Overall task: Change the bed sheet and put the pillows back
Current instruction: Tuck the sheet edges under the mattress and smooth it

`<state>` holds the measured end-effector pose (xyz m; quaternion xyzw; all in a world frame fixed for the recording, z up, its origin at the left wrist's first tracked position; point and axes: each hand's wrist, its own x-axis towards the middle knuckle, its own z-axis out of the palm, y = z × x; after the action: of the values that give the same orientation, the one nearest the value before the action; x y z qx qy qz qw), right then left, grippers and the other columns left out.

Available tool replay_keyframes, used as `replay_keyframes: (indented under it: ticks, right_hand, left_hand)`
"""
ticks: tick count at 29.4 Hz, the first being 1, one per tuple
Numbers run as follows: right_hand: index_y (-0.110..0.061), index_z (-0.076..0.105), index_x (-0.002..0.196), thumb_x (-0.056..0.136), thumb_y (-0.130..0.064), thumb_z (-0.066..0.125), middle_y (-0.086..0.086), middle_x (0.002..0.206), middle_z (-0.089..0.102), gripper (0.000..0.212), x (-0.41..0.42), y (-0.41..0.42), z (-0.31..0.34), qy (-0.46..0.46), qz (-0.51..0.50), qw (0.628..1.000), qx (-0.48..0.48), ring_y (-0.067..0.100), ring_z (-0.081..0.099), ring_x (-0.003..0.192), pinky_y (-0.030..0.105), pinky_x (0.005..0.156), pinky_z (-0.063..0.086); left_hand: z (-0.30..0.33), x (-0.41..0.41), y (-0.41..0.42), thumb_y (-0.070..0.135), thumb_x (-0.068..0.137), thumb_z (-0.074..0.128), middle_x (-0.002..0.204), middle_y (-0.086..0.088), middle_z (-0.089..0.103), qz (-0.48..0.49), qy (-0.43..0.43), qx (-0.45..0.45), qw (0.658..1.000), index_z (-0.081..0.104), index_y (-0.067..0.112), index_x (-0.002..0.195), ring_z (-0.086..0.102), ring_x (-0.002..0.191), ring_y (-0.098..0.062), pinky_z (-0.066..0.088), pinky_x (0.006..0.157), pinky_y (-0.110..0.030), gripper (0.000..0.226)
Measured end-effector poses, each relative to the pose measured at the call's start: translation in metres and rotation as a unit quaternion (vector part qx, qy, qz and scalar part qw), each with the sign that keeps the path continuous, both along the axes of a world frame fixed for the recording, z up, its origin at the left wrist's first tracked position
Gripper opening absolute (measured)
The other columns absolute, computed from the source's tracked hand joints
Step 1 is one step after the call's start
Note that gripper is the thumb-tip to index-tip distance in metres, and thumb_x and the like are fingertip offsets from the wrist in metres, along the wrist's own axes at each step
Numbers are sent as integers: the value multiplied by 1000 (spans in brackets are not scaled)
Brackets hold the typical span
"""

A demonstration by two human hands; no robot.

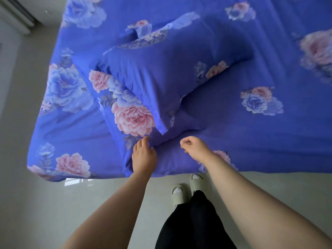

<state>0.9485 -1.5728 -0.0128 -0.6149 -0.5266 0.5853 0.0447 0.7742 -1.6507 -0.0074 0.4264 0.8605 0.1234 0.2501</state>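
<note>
A blue bed sheet [251,133] printed with pink and pale blue flowers covers the mattress. Two pillows in matching blue floral cases lie on it near the front edge: one [170,69] rests across the other [133,119], which carries a large pink flower. My left hand [143,155] lies on the near corner of the lower pillow, its fingertips pressed into the fabric at the seam. My right hand [193,146] hovers just above the sheet to the right of that corner, with fingers loosely curled and nothing in them.
The bed's front edge [179,172] runs across the middle of the view, with pale glossy floor tiles [36,203] below and to the left. My feet in light slippers [179,194] stand close to the bed. A white unit [16,17] sits at the far left.
</note>
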Motion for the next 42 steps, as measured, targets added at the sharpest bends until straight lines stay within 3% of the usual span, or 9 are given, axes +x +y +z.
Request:
replay_keyframes:
  ticks: [3, 10, 18, 22, 27, 31, 36, 39, 42]
  right_hand:
    - [-27, 57, 82, 92, -27, 55, -5, 85, 67, 10, -16, 12, 45, 56, -44, 997, -3, 7, 62, 69, 9, 53, 44]
    - [-25, 55, 89, 93, -33, 51, -7, 86, 68, 9, -34, 38, 115, 81, -107, 989, -58, 11, 64, 72, 26, 67, 48]
    - [-18, 53, 104, 95, -31, 50, 3, 99, 65, 16, -59, 76, 145, 46, -74, 989, -121, 15, 61, 76, 25, 62, 47]
    - [-16, 52, 103, 96, -27, 49, 4, 97, 63, 13, -92, 83, 155, 36, -35, 992, -117, 14, 57, 70, 24, 61, 43]
    - [-17, 52, 93, 97, -25, 48, 0, 81, 61, 9, -146, 69, 158, 26, 12, 992, -123, 13, 54, 62, 24, 58, 40]
    - [-18, 54, 79, 93, -18, 46, 3, 74, 58, 16, -214, 42, 153, 15, 33, 992, -117, 16, 52, 60, 23, 53, 36]
    - [-17, 49, 103, 97, -24, 47, 2, 89, 62, 10, -340, -14, 156, 23, 36, 992, -117, 13, 57, 66, 24, 61, 41]
    - [-16, 50, 107, 98, -25, 47, 1, 88, 62, 13, -424, -55, 164, 54, 16, 992, -113, 14, 58, 68, 26, 64, 43]
    - [-16, 51, 106, 98, -24, 47, 4, 95, 63, 12, -493, -89, 173, 70, 10, 992, -100, 13, 57, 67, 25, 64, 42]
  left_hand:
    - [28, 0, 9, 11, 90, 44, 133, -4, 47, 2, -37, 7, 999, 40, 17, 135, 39, 122, -31, 34, 96, -43, 45]
    - [88, -15, 23, 14, 92, 45, 132, -4, 51, 36, -101, 6, 994, 39, 19, 135, 43, 118, -30, 39, 96, -42, 44]
    - [111, -44, 41, 15, 91, 47, 127, -3, 56, 139, -158, 8, 978, 41, 22, 133, 52, 109, -25, 43, 90, -38, 43]
    - [116, -65, 38, 15, 92, 48, 125, -6, 58, 170, -159, 27, 972, 44, 17, 133, 54, 106, -24, 39, 85, -30, 40]
    - [115, -111, 16, 17, 93, 48, 126, -7, 57, 209, -164, 23, 964, 45, 14, 131, 53, 113, -28, 42, 89, -35, 38]
    - [110, -173, -17, 19, 93, 48, 127, -5, 57, 235, -170, 15, 957, 44, 15, 131, 54, 111, -27, 40, 83, -31, 39]
    - [110, -290, -79, 17, 92, 49, 125, -7, 57, 244, -183, 11, 952, 46, 12, 129, 57, 108, -26, 40, 87, -28, 37]
    - [122, -380, -123, 20, 92, 49, 121, -5, 60, 229, -183, 7, 956, 48, 14, 127, 58, 109, -25, 40, 91, -30, 35]
    - [142, -458, -159, 19, 92, 48, 118, -6, 61, 252, -181, 29, 950, 52, 14, 123, 60, 102, -25, 43, 86, -31, 32]
